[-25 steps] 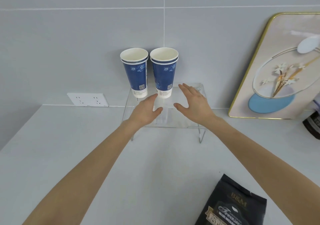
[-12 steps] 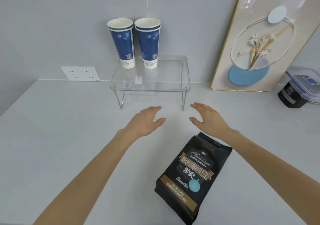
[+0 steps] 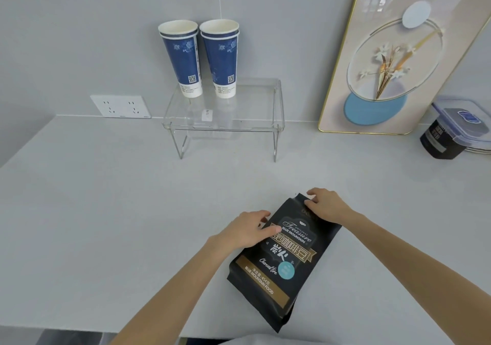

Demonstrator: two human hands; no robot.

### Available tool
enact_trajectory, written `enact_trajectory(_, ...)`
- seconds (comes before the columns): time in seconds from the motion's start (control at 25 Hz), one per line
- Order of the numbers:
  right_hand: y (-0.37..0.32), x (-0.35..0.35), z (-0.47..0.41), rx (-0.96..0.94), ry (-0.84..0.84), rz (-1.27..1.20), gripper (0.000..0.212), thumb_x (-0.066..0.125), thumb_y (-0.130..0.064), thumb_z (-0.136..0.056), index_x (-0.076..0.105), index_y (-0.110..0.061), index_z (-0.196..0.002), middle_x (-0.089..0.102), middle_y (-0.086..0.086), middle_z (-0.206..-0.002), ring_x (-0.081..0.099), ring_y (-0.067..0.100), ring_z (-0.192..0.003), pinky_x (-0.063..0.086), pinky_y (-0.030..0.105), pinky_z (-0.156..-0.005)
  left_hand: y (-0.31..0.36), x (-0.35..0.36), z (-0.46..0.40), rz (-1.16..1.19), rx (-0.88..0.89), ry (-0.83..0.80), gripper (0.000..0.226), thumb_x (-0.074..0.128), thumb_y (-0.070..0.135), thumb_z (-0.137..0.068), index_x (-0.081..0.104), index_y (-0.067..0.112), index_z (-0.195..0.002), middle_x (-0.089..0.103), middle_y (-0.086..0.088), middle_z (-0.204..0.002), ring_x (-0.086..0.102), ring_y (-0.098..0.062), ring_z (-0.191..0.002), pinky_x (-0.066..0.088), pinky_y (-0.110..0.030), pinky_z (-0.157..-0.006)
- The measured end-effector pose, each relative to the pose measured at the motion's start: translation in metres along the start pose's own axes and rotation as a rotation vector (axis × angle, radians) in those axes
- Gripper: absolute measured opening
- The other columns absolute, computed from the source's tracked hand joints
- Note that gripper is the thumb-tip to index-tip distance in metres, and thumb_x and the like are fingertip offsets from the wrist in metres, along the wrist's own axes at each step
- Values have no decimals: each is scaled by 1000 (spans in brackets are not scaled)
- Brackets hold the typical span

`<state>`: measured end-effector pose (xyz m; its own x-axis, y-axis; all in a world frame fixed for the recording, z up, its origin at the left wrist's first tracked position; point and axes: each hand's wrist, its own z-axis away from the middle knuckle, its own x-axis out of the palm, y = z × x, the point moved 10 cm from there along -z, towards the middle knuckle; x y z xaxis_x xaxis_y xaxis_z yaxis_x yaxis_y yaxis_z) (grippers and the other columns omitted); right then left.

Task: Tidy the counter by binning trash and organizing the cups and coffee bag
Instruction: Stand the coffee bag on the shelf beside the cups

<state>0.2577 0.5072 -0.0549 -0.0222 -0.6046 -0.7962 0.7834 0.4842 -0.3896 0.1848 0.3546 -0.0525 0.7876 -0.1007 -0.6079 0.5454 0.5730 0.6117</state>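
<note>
Coffee bag [image 3: 281, 262], flat glossy black pouch, both hands gripping its top

A matte black foil coffee bag [image 3: 285, 261] is shown printed with white script, a gold ribbon banner, a gold band near its base and 1 pale teal round badge. 2 tall paper cups [image 3: 199, 58], deep blue with faint lighter blue floral motifs, are finished with white rims, white bases and small black QR codes. A clear acrylic shelf on thin chrome wire legs [image 3: 225, 121] is seen against a pale grey wall and a pale grey countertop [image 3: 106, 212]. A white wall socket plate [image 3: 121, 106] is marked by dark slots. A gold-edged cream decorative panel [image 3: 398, 60] is patterned with white blossoms, gold stems and a sky-blue disc.
</note>
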Motion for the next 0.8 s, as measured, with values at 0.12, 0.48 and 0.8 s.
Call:
enact_trajectory(0.12,5,-3,-6,38,50,-50,30,45,-15,-92,56,-8,-118,59,17,-125,54,31,-114,45,34,-90,-3,8,-2,56,-5,-35,55,48,43,-88,38,14,-134,50,-9,-138,49,-24,-125,41,-34,-102)
enact_trajectory(0.48,-79,-45,19,-214,269,-137,25,49,-16,-89,65,-16,-108,69,8,-114,59,27,-107,47,34,-89,-3,-27,10,447,-3,182,52,49,39,-89,36,18,-134,55,-5,-133,57,-20,-113,44,-26,-91)
enact_trajectory(0.8,-184,-82,57,-496,411,-56,26,46,-18,-91,65,-21,-108,66,0,-117,58,22,-108,48,37,-90,-17,-98,39,662,101,405,52,58,29,-85,35,21,-132,57,-3,-126,59,-17,-105,51,-24,-83)
